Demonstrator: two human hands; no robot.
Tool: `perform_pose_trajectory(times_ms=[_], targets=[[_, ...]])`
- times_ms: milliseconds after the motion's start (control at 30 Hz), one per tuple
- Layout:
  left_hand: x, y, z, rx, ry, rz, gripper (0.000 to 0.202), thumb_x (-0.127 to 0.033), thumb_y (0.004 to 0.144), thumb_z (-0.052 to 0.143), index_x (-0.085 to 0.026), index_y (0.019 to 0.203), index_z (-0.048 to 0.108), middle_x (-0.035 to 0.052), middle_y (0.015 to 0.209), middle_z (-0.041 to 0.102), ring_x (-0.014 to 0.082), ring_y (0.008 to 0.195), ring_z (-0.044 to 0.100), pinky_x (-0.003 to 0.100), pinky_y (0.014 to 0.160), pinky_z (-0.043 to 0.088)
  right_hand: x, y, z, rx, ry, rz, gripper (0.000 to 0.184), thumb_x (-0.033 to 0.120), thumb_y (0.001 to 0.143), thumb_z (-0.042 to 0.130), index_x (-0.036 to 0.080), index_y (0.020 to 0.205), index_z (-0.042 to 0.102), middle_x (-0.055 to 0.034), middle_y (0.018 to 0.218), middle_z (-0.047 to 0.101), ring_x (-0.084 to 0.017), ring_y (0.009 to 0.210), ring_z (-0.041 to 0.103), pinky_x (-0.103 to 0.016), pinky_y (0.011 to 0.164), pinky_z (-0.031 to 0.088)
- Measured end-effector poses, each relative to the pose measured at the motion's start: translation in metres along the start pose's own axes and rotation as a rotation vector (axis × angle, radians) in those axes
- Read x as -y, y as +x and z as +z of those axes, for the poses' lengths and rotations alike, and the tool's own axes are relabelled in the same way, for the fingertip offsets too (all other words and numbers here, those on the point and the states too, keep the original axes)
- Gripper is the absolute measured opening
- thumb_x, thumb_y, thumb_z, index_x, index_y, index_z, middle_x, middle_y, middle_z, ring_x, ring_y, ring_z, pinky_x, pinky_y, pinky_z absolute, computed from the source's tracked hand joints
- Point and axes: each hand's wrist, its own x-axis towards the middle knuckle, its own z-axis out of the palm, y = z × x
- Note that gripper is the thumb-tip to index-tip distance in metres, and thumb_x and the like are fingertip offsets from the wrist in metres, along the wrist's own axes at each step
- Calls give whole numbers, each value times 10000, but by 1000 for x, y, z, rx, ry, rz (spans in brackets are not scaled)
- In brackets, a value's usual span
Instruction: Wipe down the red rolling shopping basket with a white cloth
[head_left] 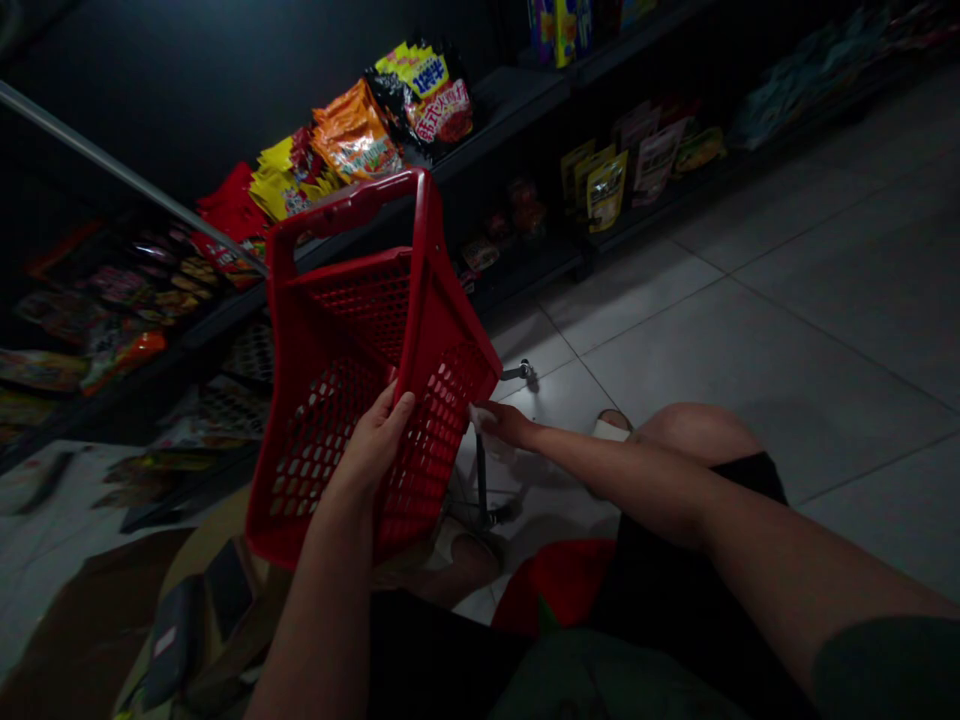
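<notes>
A red plastic shopping basket (450, 310) with perforated sides, a red handle and small wheels stands tilted in front of me. Its inside faces me, and nothing shows in it. My left hand (377, 435) is closed on the near rim, with the thumb lying over the edge. Low on the basket's outer side is my right hand (514, 425), its fingers closed on a white cloth (484, 415) that touches the wall near the bottom edge. Those fingertips are partly hidden by the cloth. A metal wheel leg (481, 470) sticks out below the basket.
Dark shelves (517, 90) behind the basket hold colourful snack packets (356, 130). A thin metal pole (135, 165) slants down to the basket's handle. At lower left lies a tan bag (191, 540) with dark objects on it. Pale floor tiles (750, 350) spread to the right.
</notes>
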Motion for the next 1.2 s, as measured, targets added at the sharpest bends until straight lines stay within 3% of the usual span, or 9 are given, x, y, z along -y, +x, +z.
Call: perform_pose_trajectory(times_ms=[233,500,633,767,900,1000,1067,1133,1200], targets=[[0,5,3,-8,-49,2,576,-493,897,567,-197,1391,559,75,1424,599,243,1338,525,400,1173,356,8,-8,9,101,-268,17,703,250,908,550,311,1561,296,-122,1423,559,-297,1149,646,-384,907,522],[2,5,2,-3,-49,0,563,-506,894,574,-206,1369,580,65,1413,608,241,1317,541,394,1167,362,20,-4,-3,70,-56,42,488,227,837,656,251,1322,617,-28,1228,709,-246,1110,664,-297,921,507],[2,5,4,-11,-72,-4,559,-503,891,582,-200,1361,586,65,1396,622,241,1304,552,397,1158,375,21,-5,-1,-45,-64,-41,516,228,902,566,227,1416,516,-64,1371,624,-241,1209,610,-338,1006,479],[6,4,4,13,-112,-2,557,-494,900,578,-234,1392,563,48,1420,605,236,1319,542,397,1161,375,19,-1,7,47,-242,-68,639,225,905,552,215,1519,378,-136,1526,454,-299,1254,579,-403,1015,484],[5,3,3,23,-99,20,567,-491,902,578,-238,1409,549,47,1431,596,238,1331,531,398,1165,369,24,-3,21,66,-206,-15,682,181,912,507,203,1557,285,-140,1561,401,-274,1304,541,-384,1054,458],[5,2,2,11,-82,16,557,-495,900,576,-219,1384,569,56,1423,602,241,1321,539,397,1160,376,32,-22,37,101,-177,19,735,222,913,523,192,1578,210,-137,1510,477,-251,1280,565,-339,1016,476],[6,3,1,5,-73,11,548,-499,901,571,-219,1373,576,56,1417,608,239,1315,544,395,1153,384,36,-41,47,208,-157,24,778,276,901,556,200,1583,190,-140,1425,565,-259,1210,616,-327,945,503],[7,3,1,-2,-59,18,542,-505,902,568,-225,1365,582,52,1417,607,236,1319,541,391,1156,379,38,-57,52,313,-134,9,780,329,884,586,213,1568,229,-135,1343,625,-269,1144,647,-326,887,510],[8,4,1,-6,-49,29,538,-510,902,567,-225,1356,590,51,1408,615,235,1312,546,390,1158,376,36,-62,49,270,-100,25,730,358,858,613,220,1512,319,-120,1257,668,-267,1061,670,-323,834,505]])
